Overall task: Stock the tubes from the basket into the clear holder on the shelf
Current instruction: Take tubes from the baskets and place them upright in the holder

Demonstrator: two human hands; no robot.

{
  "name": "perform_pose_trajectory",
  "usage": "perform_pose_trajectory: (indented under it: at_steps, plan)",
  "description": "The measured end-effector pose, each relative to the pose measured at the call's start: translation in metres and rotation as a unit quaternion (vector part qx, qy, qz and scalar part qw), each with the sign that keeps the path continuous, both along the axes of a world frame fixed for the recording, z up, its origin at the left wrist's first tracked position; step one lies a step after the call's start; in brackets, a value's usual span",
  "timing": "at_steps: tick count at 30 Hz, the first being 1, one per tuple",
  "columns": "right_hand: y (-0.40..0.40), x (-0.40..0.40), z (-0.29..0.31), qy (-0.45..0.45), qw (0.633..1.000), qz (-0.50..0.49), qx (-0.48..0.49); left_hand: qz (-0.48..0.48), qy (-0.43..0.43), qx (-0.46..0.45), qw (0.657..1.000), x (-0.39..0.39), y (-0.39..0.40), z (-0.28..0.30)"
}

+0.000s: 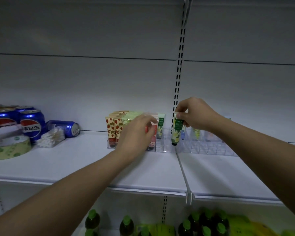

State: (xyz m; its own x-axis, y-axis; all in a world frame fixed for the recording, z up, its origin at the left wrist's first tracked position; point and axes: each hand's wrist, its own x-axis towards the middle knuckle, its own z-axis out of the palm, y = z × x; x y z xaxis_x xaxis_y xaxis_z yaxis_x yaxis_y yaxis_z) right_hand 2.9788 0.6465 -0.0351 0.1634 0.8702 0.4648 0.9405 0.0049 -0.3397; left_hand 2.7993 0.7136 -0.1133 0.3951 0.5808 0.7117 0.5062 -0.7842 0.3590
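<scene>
Mid-stocking: right hand (195,114) pinches a green tube (177,129) cap-down over the clear holder (165,148) at the shelf's (85,166) back, needing a free slot, while left hand (137,133) grips a red tube (153,133).

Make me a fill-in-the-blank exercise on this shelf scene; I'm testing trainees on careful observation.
1. The right hand pinches a green-labelled tube with its cap pointing ____.
2. The left hand holds a ____ tube at the clear holder.
3. Beside the standing Pepsi cans, one blue can lies on its ____.
4. The bottles on the shelf below have ____ caps.

Missing words: down; red; side; green
</scene>
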Motion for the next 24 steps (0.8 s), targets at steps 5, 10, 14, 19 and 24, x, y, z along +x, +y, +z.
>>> perform_pose_trajectory:
  at_steps: [5,10,14,19,24]
  plan:
    - [0.019,-0.006,0.006,-0.022,0.999,-0.027,0.023,-0.098,0.219,-0.093,0.966,-0.024,-0.012,-0.048]
    - [0.048,-0.008,0.009,-0.037,0.998,-0.029,0.046,-0.066,0.286,-0.124,0.948,-0.02,-0.006,-0.057]
    - [0.072,-0.005,0.011,-0.027,0.996,-0.041,0.074,-0.064,0.29,-0.122,0.947,-0.019,-0.001,-0.061]
    - [0.097,0.004,0.0,-0.03,0.996,-0.044,0.067,-0.062,0.284,-0.107,0.951,-0.017,0.001,-0.063]
    - [0.11,0.013,-0.019,-0.029,0.997,-0.067,0.031,-0.061,0.285,-0.105,0.951,-0.015,0.003,-0.064]
